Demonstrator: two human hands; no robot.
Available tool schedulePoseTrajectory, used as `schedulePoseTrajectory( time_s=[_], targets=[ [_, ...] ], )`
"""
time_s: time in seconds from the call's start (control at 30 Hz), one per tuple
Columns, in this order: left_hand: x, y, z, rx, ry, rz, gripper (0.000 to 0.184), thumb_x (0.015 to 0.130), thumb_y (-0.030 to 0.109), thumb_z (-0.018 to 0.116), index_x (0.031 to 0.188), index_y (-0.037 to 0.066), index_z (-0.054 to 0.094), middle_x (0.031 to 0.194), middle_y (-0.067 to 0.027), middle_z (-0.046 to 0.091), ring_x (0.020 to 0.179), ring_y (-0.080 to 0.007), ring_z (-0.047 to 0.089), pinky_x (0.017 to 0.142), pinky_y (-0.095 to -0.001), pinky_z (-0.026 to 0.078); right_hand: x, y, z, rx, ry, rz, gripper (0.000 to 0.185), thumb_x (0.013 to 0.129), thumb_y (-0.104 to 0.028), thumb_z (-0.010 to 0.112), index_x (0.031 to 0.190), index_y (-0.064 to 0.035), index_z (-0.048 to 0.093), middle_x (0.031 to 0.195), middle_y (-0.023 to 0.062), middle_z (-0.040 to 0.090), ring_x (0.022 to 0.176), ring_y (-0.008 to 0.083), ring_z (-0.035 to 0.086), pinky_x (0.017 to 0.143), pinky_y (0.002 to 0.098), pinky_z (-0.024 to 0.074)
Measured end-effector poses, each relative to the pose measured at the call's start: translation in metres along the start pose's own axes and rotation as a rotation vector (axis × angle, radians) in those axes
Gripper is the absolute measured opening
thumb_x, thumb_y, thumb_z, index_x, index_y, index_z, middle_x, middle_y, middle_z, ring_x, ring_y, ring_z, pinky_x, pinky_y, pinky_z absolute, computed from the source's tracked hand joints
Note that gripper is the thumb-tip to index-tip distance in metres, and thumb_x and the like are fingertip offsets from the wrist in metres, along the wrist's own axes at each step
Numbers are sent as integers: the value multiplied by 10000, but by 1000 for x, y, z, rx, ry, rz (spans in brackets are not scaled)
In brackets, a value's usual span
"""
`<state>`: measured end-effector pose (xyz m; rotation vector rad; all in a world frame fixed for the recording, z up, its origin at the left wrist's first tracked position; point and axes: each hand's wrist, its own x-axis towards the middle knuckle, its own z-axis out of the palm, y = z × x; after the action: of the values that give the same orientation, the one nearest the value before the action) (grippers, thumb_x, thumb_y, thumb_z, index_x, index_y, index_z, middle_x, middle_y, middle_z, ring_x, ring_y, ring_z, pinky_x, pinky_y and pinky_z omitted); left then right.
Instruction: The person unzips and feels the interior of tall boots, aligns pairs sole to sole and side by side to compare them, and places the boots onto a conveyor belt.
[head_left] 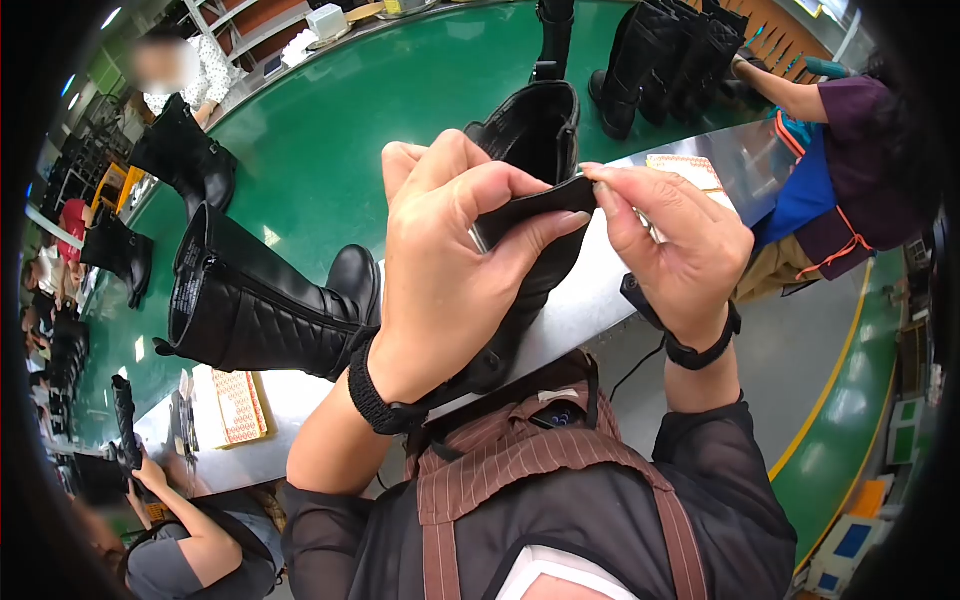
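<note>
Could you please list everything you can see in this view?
Flap: one, black, at centre
Centre boot: one, black, behind the flap
Left boot: one, black, left of centre
Table: one, green, beyond the ledge
Ledge: one, silvery, along the near side
Other boots: several, black, left and far side
Patterned sheets: at least two, white and orange, on the ledge
Co-workers: several, varied clothes, left and right
Background items: uncountable, mixed colours, around the edges
Apron: one, brown striped, on the wearer
Wristbands: two, black, on the wearer's wrists
Left hand: one, bare, pinching the flap
Right hand: one, bare, pinching the flap's edge
</note>
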<state>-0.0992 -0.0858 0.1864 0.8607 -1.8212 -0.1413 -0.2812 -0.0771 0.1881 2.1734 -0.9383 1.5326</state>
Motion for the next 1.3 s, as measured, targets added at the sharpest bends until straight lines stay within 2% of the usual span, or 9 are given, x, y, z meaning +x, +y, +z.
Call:
schedulePoseTrajectory(
  time_s=[0.07, 0.13, 0.2, 0.27, 0.4, 0.6, 0.87, 1.2, 1.3],
  targets=[
    [0, 1, 1, -15, -30, 1, 229, 645, 118, 840, 796, 53, 681, 750, -1, 496, 789, -173, 427, 694, -278, 375, 2, 5, -9, 34, -88, -8, 163, 757, 37, 707, 916, 3, 691, 821, 109, 698, 680, 187, 683, 603, 257, 539],
    [-2, -4, -5, 7, -24, -29, 216, 661, 109, 830, 794, 34, 677, 744, -6, 498, 785, -172, 426, 700, -279, 375, 3, 20, -25, 178, 132, 392, 140, 911, -42, 605, 995, 44, 678, 893, 96, 703, 739, 140, 687, 670, 249, 538],
    [-1, -11, -11, -66, -18, -164, 178, 663, 124, 824, 773, 58, 701, 735, -11, 514, 808, -202, 424, 717, -305, 372, 4, 40, -42, 259, 311, 474, 178, 942, -88, 585, 1027, 39, 677, 877, 80, 697, 752, 135, 685, 656, 238, 528],
    [-1, -11, -11, -98, -41, -152, 179, 685, 134, 818, 803, 56, 708, 734, -10, 508, 811, -196, 420, 710, -294, 372, -4, 33, -40, 223, 132, 490, 165, 921, -60, 608, 1041, 28, 680, 853, 72, 693, 752, 125, 682, 635, 225, 515],
    [-1, -10, -7, -89, -36, -124, 163, 720, 142, 798, 832, 58, 715, 735, -10, 502, 814, -194, 418, 710, -286, 368, -13, 16, -19, 210, -59, 263, 227, 782, 41, 712, 1005, -4, 702, 863, 83, 704, 753, 136, 680, 660, 220, 509],
    [5, -3, -5, -49, -100, -153, 138, 793, 138, 735, 883, 36, 715, 713, -31, 455, 783, -196, 382, 696, -298, 347, 0, 5, -2, 52, -85, 72, 288, 699, -7, 774, 978, -50, 715, 847, 70, 695, 755, 212, 665, 635, 282, 504],
    [4, -1, -1, -30, -98, -109, 127, 800, 124, 717, 891, 35, 712, 694, -38, 432, 758, -201, 370, 693, -306, 331, 3, 9, -4, -135, -116, -187, 297, 683, 20, 775, 970, -16, 709, 854, 91, 693, 720, 206, 654, 641, 288, 506],
    [3, 4, -2, 67, -161, 56, 155, 770, 75, 738, 919, 45, 708, 712, -9, 445, 755, -176, 377, 681, -273, 328, 9, 7, -18, -214, -289, -343, 279, 655, 18, 745, 927, 29, 680, 796, 100, 647, 680, 219, 633, 591, 324, 497],
    [4, 6, 2, 46, -143, 69, 118, 759, 73, 729, 874, 77, 704, 695, -12, 468, 736, -211, 388, 704, -319, 320, 10, 9, -20, -182, -270, -332, 259, 652, 9, 746, 901, 25, 680, 764, 90, 643, 656, 218, 628, 594, 323, 502]
  ],
)
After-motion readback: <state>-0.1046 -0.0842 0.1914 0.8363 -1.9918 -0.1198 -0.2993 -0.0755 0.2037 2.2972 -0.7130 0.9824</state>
